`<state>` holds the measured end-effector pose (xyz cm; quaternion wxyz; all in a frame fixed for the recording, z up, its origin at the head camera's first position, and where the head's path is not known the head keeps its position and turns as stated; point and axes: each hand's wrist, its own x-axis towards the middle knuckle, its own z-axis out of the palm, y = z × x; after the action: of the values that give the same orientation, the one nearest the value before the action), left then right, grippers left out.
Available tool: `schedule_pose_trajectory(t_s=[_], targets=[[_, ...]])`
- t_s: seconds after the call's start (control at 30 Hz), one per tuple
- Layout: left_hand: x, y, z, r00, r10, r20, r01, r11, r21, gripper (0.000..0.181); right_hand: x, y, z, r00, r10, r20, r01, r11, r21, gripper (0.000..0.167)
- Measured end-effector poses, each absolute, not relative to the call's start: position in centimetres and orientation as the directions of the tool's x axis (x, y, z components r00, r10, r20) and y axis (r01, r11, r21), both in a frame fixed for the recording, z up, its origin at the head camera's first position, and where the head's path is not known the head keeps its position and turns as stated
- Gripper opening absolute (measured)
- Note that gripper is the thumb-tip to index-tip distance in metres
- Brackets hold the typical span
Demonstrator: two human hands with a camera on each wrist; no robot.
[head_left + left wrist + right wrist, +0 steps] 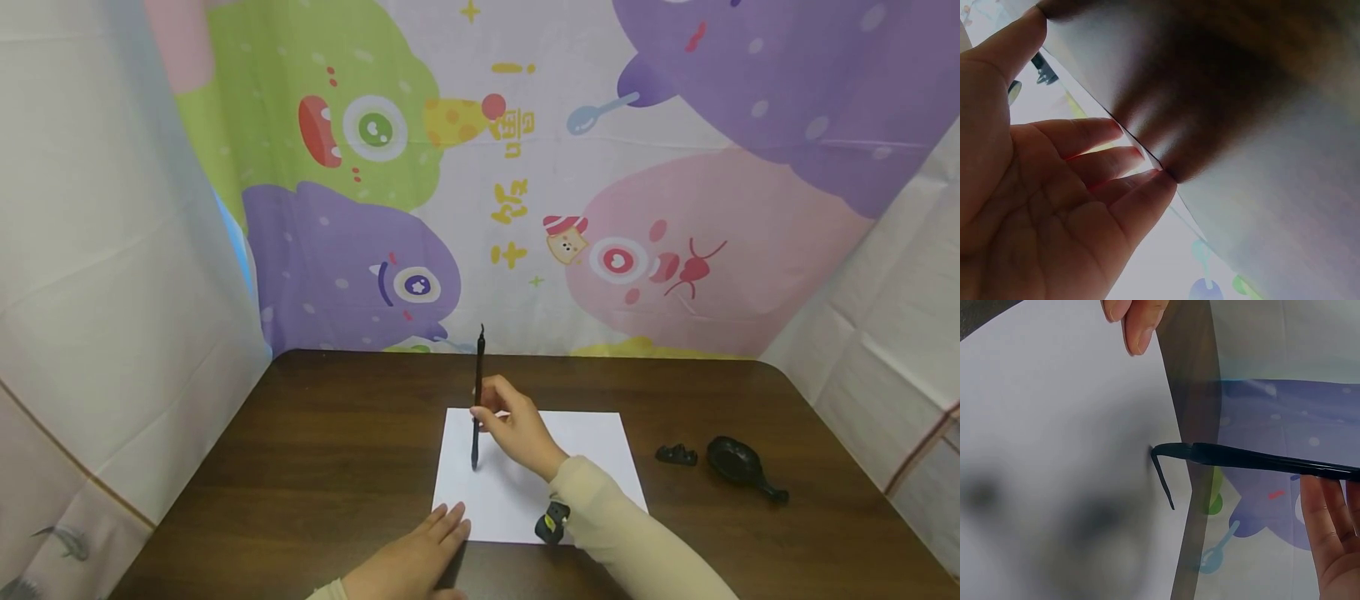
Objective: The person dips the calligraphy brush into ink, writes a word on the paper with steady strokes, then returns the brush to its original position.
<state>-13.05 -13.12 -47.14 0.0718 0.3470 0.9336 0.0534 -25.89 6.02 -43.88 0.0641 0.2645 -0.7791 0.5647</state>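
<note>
Behind everything hangs a big cloth (517, 308) printed with green, purple and pink cartoon monsters, the pictures lying on their sides. In front of it stands a dark brown table (337, 442) with rounded far corners. On the table, toward the near side, lies a white sheet of paper (577, 442). The left hand (408, 554) rests at the paper's near left corner, fingers straight and lying side by side, holding nothing. From the other side a pale sleeve (637, 533) reaches across the sheet, and the right hand (517, 425) pinches a slim black brush (477, 392) between thumb and fingers. The brush stands almost upright over the left part of the paper, its tip touching the surface and a small loop at its top end. To the right of the paper, on the bare wood, sits a round black dish (735, 461) with a handle pointing toward the near right. Just left of the dish is a small black bumpy block (677, 455). Smallest is a thin dark line (1164, 480) on the paper, running from the brush tip.
</note>
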Motion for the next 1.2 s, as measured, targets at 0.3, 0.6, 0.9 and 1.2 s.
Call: schedule_pose_trajectory(t_s=[0.3,0.6,0.9,1.2], targets=[[-13.08,-13.01,-47.14,-0.758,0.645,-0.103,0.632,0.764,0.131,0.079,-25.62,6.27,-43.79,-0.851,-0.365,0.378,-0.475,0.226,-0.851,0.024],[-13.04,-12.87,-46.87,-0.766,0.627,-0.143,0.604,0.778,0.174,0.079,-25.52,6.25,-43.92,-0.849,-0.377,0.369,-0.467,0.21,-0.859,0.021],[-13.07,-12.95,-47.1,-0.762,0.636,-0.118,0.618,0.77,0.159,0.079,-25.57,6.42,-43.82,-0.851,-0.371,0.372,-0.465,0.203,-0.862,0.02],[-13.06,-13.03,-47.13,-0.76,0.64,-0.11,0.622,0.766,0.162,0.08,-26.35,6.91,-43.09,-0.843,-0.319,0.433,-0.501,0.172,-0.848,0.023]])
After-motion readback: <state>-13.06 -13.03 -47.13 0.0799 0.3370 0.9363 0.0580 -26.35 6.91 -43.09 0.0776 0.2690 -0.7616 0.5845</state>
